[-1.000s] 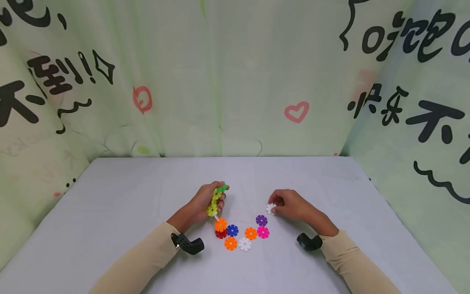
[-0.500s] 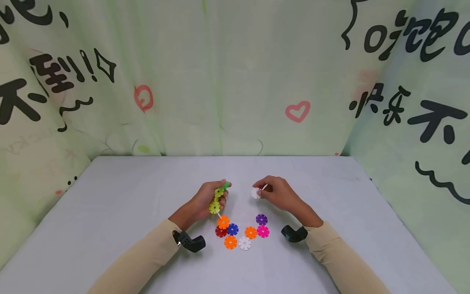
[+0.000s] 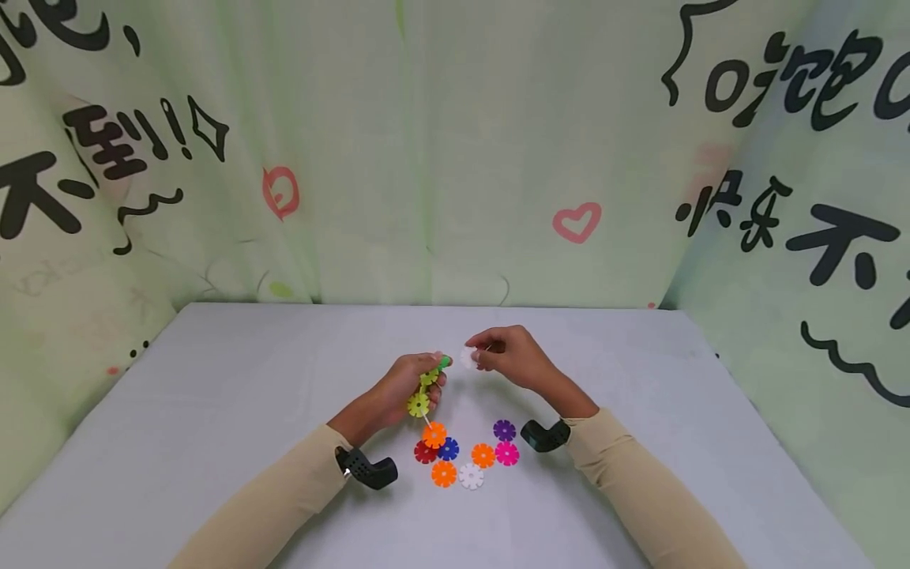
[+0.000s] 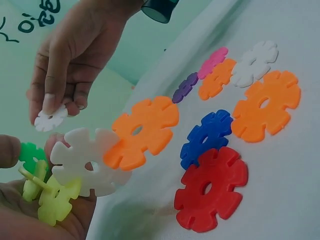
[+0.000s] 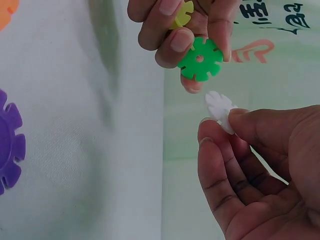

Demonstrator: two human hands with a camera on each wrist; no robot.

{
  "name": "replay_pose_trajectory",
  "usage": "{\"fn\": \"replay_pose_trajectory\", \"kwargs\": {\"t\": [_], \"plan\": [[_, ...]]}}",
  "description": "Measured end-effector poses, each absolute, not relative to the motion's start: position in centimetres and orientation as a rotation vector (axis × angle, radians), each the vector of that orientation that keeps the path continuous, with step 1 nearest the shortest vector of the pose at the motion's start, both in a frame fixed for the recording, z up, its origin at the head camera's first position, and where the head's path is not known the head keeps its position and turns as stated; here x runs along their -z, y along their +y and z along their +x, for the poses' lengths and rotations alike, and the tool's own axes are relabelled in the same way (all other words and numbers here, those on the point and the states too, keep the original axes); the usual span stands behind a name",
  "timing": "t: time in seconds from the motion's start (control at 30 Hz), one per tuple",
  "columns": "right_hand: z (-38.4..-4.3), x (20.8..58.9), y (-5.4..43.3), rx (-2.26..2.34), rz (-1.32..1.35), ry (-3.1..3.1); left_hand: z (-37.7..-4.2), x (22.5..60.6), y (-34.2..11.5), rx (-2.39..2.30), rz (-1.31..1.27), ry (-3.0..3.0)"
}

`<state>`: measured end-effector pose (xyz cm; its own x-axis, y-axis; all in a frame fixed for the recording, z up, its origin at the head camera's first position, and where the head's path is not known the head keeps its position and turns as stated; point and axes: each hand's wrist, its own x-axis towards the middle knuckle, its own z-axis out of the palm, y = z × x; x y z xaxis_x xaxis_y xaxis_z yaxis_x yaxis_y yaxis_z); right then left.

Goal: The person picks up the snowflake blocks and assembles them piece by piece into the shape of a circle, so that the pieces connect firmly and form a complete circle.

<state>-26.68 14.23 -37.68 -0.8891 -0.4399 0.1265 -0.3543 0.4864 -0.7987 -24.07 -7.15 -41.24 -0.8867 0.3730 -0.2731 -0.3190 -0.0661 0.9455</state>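
Note:
My left hand [image 3: 404, 389] grips a chain of notched plastic snowflake discs above the table. In the right wrist view a green disc [image 5: 201, 59] shows at the chain's end between the fingers. Yellow discs [image 4: 59, 200] follow along the palm, then a white disc [image 4: 82, 160] and an orange disc [image 4: 142, 132] hanging toward the table. My right hand [image 3: 517, 359] pinches a loose white disc [image 5: 220, 111] between thumb and forefinger. That disc is close to the green one, with a small gap between them.
On the white table [image 3: 284, 356] below lie a red disc [image 4: 211, 190], a blue disc [image 4: 207, 140], two orange discs [image 3: 444, 474], a white disc [image 3: 471, 476], a pink disc [image 3: 507, 453] and a purple disc [image 3: 505, 430]. A printed curtain [image 3: 490, 158] surrounds the table's back and sides.
My right hand has carried the white disc up and left, from beside the purple disc to near the left hand's green disc. The left hand has barely shifted.

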Motion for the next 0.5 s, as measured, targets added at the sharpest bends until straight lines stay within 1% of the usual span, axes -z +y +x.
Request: {"fn": "replay_pose_trajectory", "kwargs": {"t": [0.33,0.5], "plan": [[-26.63,38.16,13.63,1.481,-0.615,2.559,-24.19,41.31,-7.10,-1.975,0.105,1.818],[-26.65,38.20,13.12,1.488,-0.635,2.559,-24.11,41.26,-7.21,-1.971,0.123,1.832]]}}
